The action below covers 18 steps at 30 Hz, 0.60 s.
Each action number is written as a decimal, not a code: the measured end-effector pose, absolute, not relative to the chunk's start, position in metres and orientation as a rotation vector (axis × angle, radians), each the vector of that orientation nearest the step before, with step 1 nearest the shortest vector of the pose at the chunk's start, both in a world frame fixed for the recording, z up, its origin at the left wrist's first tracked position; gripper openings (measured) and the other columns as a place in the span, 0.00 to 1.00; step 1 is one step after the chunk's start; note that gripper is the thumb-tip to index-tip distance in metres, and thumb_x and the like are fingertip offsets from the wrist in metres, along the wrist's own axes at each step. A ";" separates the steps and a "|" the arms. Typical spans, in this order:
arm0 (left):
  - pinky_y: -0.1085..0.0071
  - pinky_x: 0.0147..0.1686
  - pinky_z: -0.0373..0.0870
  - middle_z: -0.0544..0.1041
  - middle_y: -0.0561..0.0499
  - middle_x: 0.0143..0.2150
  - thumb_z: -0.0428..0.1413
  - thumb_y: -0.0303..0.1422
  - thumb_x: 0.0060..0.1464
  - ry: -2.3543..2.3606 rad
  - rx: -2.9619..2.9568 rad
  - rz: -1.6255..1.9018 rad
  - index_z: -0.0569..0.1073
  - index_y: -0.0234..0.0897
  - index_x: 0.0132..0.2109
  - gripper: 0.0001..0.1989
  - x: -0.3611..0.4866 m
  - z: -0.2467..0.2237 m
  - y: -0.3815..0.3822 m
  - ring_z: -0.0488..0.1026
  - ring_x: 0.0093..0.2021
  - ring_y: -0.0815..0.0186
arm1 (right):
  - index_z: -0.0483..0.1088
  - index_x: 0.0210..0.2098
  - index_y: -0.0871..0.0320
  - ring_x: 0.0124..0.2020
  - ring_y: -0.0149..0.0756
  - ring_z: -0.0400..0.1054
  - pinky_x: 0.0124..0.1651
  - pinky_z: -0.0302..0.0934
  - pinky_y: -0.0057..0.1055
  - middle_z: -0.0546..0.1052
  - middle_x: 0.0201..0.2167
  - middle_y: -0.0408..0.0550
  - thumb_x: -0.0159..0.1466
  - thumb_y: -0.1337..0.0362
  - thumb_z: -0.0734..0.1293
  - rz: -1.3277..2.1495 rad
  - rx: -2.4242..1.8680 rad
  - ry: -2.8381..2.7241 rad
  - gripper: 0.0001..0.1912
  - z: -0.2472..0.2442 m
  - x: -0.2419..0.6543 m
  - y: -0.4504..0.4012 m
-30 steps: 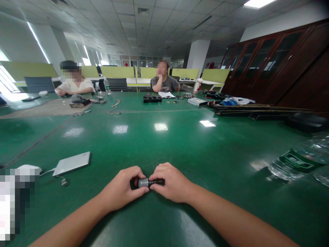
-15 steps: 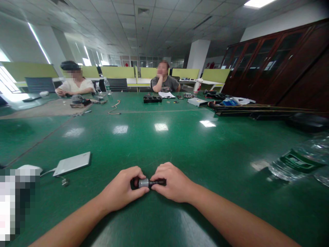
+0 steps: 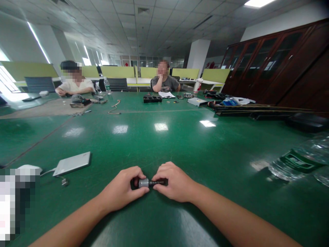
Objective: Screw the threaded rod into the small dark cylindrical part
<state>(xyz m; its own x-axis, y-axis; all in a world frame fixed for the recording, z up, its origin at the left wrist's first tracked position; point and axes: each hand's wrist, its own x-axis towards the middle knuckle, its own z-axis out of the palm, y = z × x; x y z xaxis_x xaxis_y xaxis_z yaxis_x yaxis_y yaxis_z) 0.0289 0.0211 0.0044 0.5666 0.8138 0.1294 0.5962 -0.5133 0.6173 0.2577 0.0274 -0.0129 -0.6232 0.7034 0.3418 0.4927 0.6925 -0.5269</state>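
Low over the green table (image 3: pixel 164 147), both hands meet on a small cylindrical part (image 3: pixel 143 183) with a silver body and a dark, ridged shaft, held level. My left hand (image 3: pixel 120 188) is closed round the silver body, thumb in front and fingers behind. From the other side, my right hand (image 3: pixel 177 183) pinches the dark shaft between thumb and fingertips. A short stretch of the shaft shows between the two hands. The part's dark left end is partly hidden in my left palm, and the shaft's right end is covered by my right fingers.
Left of my hands lies a flat silver box (image 3: pixel 73 164) with a white cable. Clear plastic bottles (image 3: pixel 295 163) lie at the right. Dark metal rails (image 3: pixel 246 109) and a black tray (image 3: pixel 152 99) rest farther back. Two people sit across the table.
My right hand has shifted slightly to the right along the shaft, and a little more of the ridged section shows. My left hand stays in place on the silver body.
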 end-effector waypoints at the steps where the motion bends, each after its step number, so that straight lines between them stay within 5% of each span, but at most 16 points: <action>1: 0.73 0.32 0.63 0.72 0.54 0.32 0.60 0.34 0.54 1.128 2.284 0.558 0.71 0.38 0.36 0.07 0.029 0.004 0.021 0.70 0.31 0.66 | 0.77 0.36 0.55 0.36 0.35 0.71 0.45 0.56 0.34 0.79 0.31 0.43 0.58 0.66 0.71 0.527 -0.916 -2.371 0.06 -0.013 0.258 0.027; 18: 0.72 0.33 0.64 0.72 0.54 0.32 0.60 0.35 0.54 1.118 2.265 0.530 0.71 0.37 0.37 0.07 0.028 0.003 0.023 0.70 0.32 0.66 | 0.77 0.33 0.56 0.36 0.35 0.69 0.44 0.56 0.33 0.77 0.29 0.43 0.55 0.66 0.73 0.538 -1.004 -2.377 0.05 -0.005 0.265 0.028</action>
